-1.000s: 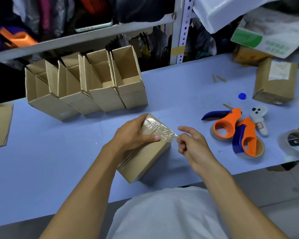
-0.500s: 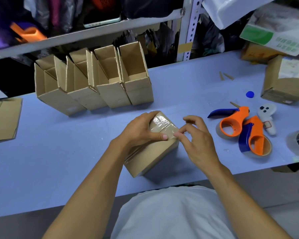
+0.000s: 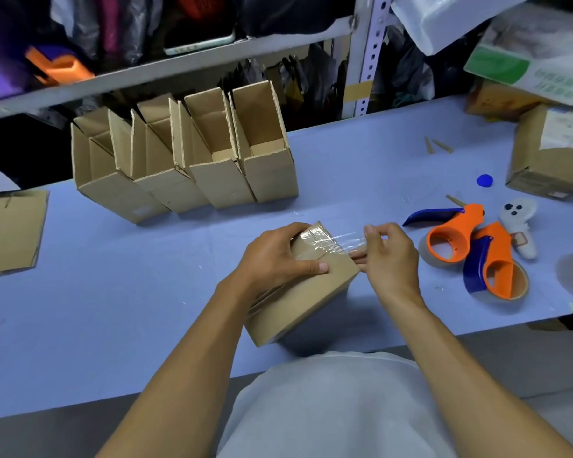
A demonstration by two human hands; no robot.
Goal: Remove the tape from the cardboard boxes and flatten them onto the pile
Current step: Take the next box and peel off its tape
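The small box [image 3: 303, 285] lies on the blue worktop [image 3: 113, 292], just in front of the row of open boxes [image 3: 186, 160]. The left hand [image 3: 272, 259] grips its top to keep it from sliding. The right hand [image 3: 389, 256] pinches the clear tape [image 3: 341, 242], stretched off the box's right edge to peel it.

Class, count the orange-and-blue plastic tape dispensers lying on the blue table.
2. One orange-and-blue tape dispenser lies right of the person's hands; the second lies touching it, nearer the table's front edge. None appears hidden.

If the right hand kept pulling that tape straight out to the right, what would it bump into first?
Probably the orange tape dispenser, the nearest thing right of the right hand, though depth is hard to judge.
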